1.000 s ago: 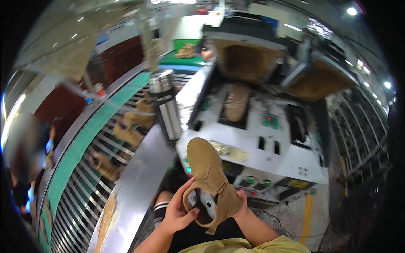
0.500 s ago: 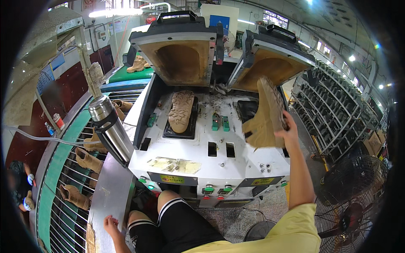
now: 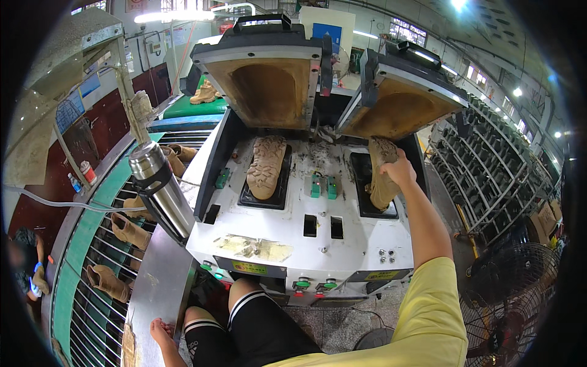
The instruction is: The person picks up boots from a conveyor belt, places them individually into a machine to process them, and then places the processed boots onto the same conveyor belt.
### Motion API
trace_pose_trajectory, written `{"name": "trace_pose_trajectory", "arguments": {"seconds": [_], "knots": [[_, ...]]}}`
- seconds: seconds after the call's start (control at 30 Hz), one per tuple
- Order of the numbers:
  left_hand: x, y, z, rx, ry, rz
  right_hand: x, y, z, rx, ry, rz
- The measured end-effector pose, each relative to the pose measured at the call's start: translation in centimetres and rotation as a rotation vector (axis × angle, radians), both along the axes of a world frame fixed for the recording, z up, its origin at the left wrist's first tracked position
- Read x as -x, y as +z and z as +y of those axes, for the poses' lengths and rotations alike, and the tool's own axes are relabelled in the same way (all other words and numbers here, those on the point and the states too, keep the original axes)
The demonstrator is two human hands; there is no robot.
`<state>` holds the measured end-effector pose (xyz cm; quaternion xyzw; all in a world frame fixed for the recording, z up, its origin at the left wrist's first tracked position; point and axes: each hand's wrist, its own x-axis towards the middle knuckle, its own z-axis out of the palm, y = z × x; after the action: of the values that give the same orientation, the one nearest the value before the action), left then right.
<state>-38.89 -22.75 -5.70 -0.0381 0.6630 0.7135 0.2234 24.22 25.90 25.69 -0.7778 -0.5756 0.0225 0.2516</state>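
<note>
A tan boot (image 3: 384,184) is upside down over the black pad (image 3: 380,213) on the right side of the white press machine. My right hand (image 3: 400,172) grips it, fingers closed around its side near the sole. On the left black pad (image 3: 266,203) another tan boot (image 3: 266,166) rests with its lumpy sole up. My left hand (image 3: 161,331) hangs by the metal bench beside my knee, fingers loosely curled and nothing visible in them. Raised above the pads are the left lid (image 3: 263,85) and the right lid (image 3: 400,104), each with a hollowed brown inside.
A steel flask (image 3: 160,189) stands on the metal bench (image 3: 160,281). Left of it, several tan boots (image 3: 109,282) lie on a roller conveyor (image 3: 92,324). A floor fan (image 3: 513,306) and shoe racks (image 3: 489,165) are at right. Another person (image 3: 27,263) works far left.
My right hand has lowered the boot from upright in the air onto the right pad, turning its sole up. My left hand has dropped slightly toward the bench.
</note>
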Motion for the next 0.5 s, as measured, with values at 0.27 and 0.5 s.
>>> {"name": "trace_pose_trajectory", "arguments": {"seconds": [0.27, 0.5], "knots": [[-0.6, -0.1, 0.1, -0.022, -0.024, 0.019, 2.7, -1.7, 0.0, 0.089, -0.055, -0.035], [0.1, -1.5, -0.4, -0.091, -0.028, 0.066, 1.3, -2.3, 0.3, 0.138, -0.004, 0.052]]}}
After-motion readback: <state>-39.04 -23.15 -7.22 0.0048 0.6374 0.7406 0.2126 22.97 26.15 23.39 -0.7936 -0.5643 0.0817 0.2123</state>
